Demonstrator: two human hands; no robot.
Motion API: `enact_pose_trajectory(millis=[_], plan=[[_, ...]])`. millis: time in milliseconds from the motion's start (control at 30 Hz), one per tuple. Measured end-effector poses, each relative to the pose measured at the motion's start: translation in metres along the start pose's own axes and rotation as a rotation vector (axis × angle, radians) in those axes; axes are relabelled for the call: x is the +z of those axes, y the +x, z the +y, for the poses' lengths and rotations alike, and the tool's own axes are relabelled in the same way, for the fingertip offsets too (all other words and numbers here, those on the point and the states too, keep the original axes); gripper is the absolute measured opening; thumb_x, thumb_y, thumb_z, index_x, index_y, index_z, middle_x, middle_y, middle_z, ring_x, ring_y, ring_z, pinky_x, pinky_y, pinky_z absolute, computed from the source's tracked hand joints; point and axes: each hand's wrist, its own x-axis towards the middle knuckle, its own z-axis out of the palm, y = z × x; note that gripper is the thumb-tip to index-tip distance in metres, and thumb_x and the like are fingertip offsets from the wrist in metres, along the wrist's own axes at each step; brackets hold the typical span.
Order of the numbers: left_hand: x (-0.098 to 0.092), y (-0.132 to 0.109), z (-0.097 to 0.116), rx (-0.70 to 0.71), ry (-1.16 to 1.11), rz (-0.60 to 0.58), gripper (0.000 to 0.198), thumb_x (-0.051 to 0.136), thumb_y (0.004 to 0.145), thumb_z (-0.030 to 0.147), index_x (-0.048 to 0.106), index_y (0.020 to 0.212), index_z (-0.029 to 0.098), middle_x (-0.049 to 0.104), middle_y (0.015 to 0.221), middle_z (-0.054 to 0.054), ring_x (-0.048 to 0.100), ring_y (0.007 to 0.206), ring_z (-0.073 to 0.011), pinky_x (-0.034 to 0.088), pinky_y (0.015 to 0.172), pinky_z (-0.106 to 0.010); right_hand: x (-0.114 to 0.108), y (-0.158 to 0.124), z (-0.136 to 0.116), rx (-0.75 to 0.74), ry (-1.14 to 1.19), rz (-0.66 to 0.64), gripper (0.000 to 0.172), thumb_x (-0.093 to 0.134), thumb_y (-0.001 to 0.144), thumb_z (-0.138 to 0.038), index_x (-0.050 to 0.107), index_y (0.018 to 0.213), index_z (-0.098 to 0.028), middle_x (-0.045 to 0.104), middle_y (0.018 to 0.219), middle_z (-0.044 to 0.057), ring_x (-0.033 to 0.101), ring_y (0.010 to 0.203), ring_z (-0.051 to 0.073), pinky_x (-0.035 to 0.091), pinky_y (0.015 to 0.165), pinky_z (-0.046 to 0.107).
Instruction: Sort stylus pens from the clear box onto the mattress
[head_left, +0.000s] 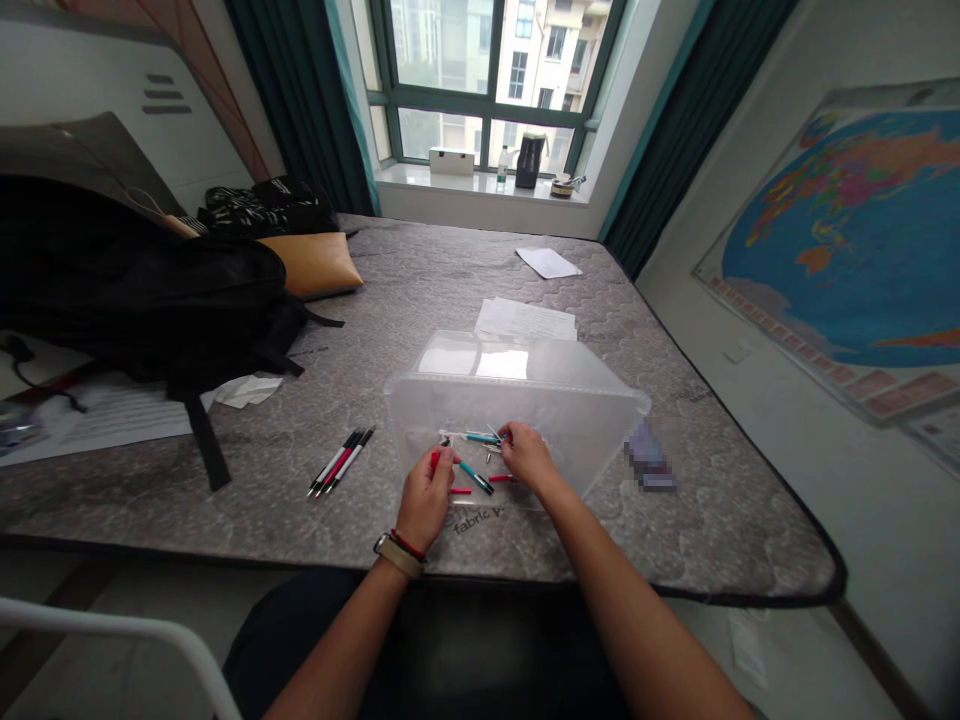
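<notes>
My left hand (426,495), with a watch and a red band at its wrist, is closed around a red pen part (435,458). My right hand (527,456) has its fingertips pinched together among the loose pen parts; a thin pale piece shows beside them, but I cannot make out what they hold. Between the hands lies a teal and black pen barrel (476,477). Another teal piece (481,438) is just left of my right fingertips. Red pieces (460,491) lie below. A clear plastic box (585,425) rests on its side, its opening towards me, around these parts.
Left of the box, several assembled pens (341,462) lie side by side. A black backpack (150,290) and a tan pouch (315,264) occupy the far left. Paper sheets (525,318) lie behind the box. At its right is a blurred purple item (649,458).
</notes>
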Motion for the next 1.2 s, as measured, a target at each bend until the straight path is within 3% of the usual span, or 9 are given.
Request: enact_pose_trajectory(millis=[167, 367, 467, 667, 867, 1033, 1200], plan=[[-0.002, -0.002, 0.000, 0.002, -0.024, -0.018, 0.039, 0.047, 0.090, 0.054, 0.059, 0.085, 0.018, 0.042, 0.053, 0.006, 0.040, 0.048, -0.0094, 0.034, 0.049, -0.020, -0.009, 0.000, 0.005, 0.016, 0.307, 0.070, 0.024, 0.057, 0.076, -0.017, 0.064, 0.100, -0.019, 0.069, 0.081, 0.001, 0.062, 0.073, 0.015, 0.044, 0.070, 0.025], [-0.005, -0.003, 0.001, 0.042, 0.048, 0.016, 0.039, 0.045, 0.092, 0.053, 0.061, 0.086, 0.018, 0.042, 0.053, 0.006, 0.041, 0.048, -0.0103, 0.034, 0.049, -0.021, -0.019, -0.006, 0.000, -0.013, 0.438, 0.264, 0.009, 0.051, 0.075, -0.023, 0.059, 0.080, -0.020, 0.063, 0.075, -0.001, 0.057, 0.062, 0.013, 0.043, 0.064, 0.025], [-0.007, -0.003, 0.001, 0.049, 0.084, 0.030, 0.037, 0.045, 0.092, 0.052, 0.061, 0.086, 0.018, 0.042, 0.052, 0.006, 0.041, 0.048, -0.0108, 0.034, 0.050, -0.022, -0.019, -0.006, -0.005, -0.044, 0.589, 0.230, 0.009, 0.052, 0.074, -0.027, 0.058, 0.077, -0.021, 0.059, 0.069, -0.002, 0.055, 0.060, 0.014, 0.045, 0.062, 0.026], [-0.010, -0.003, 0.002, 0.062, 0.086, 0.024, 0.036, 0.044, 0.093, 0.050, 0.061, 0.087, 0.019, 0.041, 0.052, 0.006, 0.040, 0.048, -0.0107, 0.034, 0.051, -0.022, -0.022, -0.006, -0.011, 0.160, 1.125, 0.155, 0.024, 0.065, 0.065, -0.032, 0.064, 0.084, -0.018, 0.056, 0.071, -0.003, 0.050, 0.054, 0.009, 0.046, 0.054, 0.024], [-0.012, -0.005, 0.004, 0.084, 0.099, 0.011, 0.036, 0.044, 0.093, 0.049, 0.061, 0.086, 0.018, 0.040, 0.053, 0.006, 0.039, 0.049, -0.0101, 0.033, 0.051, -0.022, -0.035, -0.011, -0.017, 0.254, 1.457, 0.067, 0.036, 0.071, 0.060, -0.023, 0.069, 0.096, -0.020, 0.057, 0.075, -0.003, 0.049, 0.058, 0.007, 0.045, 0.053, 0.020], [-0.013, -0.009, 0.008, 0.120, -0.011, -0.035, 0.042, 0.037, 0.096, 0.049, 0.061, 0.087, 0.017, 0.035, 0.053, 0.006, 0.036, 0.048, -0.0094, 0.030, 0.050, -0.022, -0.035, -0.011, -0.017, 0.288, 1.589, 0.063, 0.031, 0.072, 0.058, -0.018, 0.072, 0.089, -0.020, 0.064, 0.085, 0.001, 0.056, 0.065, 0.009, 0.049, 0.057, 0.022], [-0.014, -0.012, 0.011, 0.139, -0.122, 0.002, 0.049, 0.031, 0.097, 0.051, 0.061, 0.078, 0.016, 0.031, 0.049, 0.006, 0.034, 0.046, -0.0094, 0.030, 0.049, -0.023, -0.031, -0.011, -0.016, 0.258, 1.501, 0.115, 0.037, 0.080, 0.058, -0.024, 0.071, 0.093, -0.021, 0.066, 0.088, 0.000, 0.060, 0.073, 0.011, 0.051, 0.063, 0.022]])
